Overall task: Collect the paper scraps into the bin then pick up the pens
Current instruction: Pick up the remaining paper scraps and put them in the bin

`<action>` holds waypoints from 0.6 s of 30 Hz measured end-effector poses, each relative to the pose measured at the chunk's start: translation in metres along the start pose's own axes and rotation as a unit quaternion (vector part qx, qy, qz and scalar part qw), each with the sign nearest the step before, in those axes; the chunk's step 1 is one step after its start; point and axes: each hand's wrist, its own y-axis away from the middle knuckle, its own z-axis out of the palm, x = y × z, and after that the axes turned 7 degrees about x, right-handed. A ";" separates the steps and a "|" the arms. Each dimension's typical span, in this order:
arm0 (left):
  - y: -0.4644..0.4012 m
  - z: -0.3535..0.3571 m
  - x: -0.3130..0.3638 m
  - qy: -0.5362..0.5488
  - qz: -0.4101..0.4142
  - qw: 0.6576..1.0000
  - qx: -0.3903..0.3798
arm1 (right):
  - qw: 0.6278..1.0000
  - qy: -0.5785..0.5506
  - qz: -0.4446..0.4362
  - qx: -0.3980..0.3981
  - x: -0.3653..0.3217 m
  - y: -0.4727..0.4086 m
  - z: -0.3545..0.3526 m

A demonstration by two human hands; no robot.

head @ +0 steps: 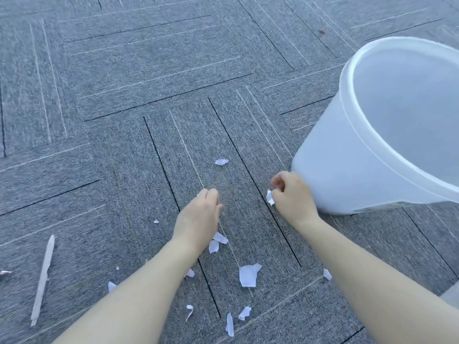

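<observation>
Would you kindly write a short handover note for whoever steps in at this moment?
Right hand: pinching a paper scrap beside the bin.
Left hand: curled low over the carpet; whether it holds anything cannot be seen.
Bin: upright on the right; no scraps visible in the part of its inside that shows.
Left: many scraps on the carpet, including the largest scrap and the farthest scrap.
One pen lies at far left, untouched.
</observation>
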 end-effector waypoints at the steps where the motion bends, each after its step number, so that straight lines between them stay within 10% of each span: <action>1: 0.010 0.000 -0.006 -0.016 0.009 1.000 0.011 | 1.000 0.014 -0.003 -0.004 0.003 0.003 0.001; 7: 0.039 0.014 -0.017 -0.124 0.015 0.990 -0.060 | 0.987 0.108 -0.050 -0.108 0.010 0.007 0.006; 18: 0.030 0.039 -0.033 -0.127 0.248 0.958 0.070 | 0.983 0.081 -0.133 -0.095 0.007 0.005 0.014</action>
